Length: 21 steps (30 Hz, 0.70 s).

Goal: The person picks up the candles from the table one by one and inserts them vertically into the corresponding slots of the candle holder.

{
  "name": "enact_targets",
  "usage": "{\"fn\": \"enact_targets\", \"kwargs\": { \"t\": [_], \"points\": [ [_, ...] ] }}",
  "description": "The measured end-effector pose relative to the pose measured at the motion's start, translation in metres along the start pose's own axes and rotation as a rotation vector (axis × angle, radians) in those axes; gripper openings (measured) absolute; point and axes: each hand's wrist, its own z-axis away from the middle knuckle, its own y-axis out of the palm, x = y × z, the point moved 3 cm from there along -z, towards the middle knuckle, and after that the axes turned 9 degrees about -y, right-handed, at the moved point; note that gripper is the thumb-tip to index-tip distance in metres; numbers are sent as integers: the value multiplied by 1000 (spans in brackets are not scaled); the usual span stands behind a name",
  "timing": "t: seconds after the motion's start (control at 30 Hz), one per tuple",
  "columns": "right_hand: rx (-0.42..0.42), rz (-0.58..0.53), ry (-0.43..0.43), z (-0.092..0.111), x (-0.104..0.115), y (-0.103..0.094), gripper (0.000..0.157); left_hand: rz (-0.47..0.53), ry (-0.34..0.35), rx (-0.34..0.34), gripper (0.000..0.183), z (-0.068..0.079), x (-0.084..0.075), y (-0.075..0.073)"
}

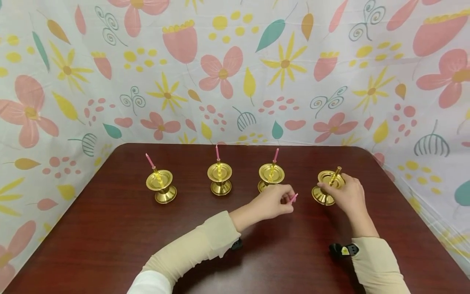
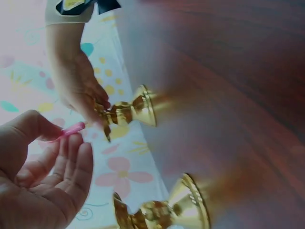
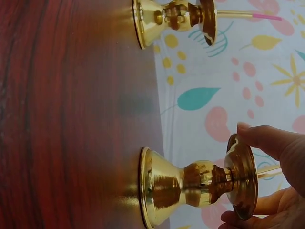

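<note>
My left hand (image 1: 271, 202) pinches a small pink candle (image 2: 72, 129) between thumb and fingertips, with the other fingers loosely bent. It hovers over the table in front of the third brass candle holder (image 1: 271, 173) and hides part of that holder's base. My right hand (image 1: 351, 195) grips the dish rim of the rightmost brass candle holder (image 3: 198, 185), thumb on one side and fingers on the other. This holder's foot stands on the table, and its upright tube (image 1: 335, 174) shows no candle. The pinched candle is left of this holder, apart from it.
Two more brass holders, the leftmost (image 1: 165, 195) and the second (image 1: 220, 188), stand in the same row, each bearing a pink candle. The third holder also bears a pink candle (image 1: 276, 155). A flower-patterned cloth (image 1: 227, 110) hangs behind the dark wooden table (image 1: 121, 241).
</note>
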Motion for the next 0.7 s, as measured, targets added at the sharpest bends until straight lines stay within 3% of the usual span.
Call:
{"fn": "enact_targets", "kwargs": {
  "t": [0.27,0.7],
  "points": [
    [-16,-7,-18,0,0,1,44,169,120,-60,7,-22,-22,-4],
    [9,2,-27,-1,-1,-1,44,279,122,-166,13,-63,-38,-7]
  ]
}}
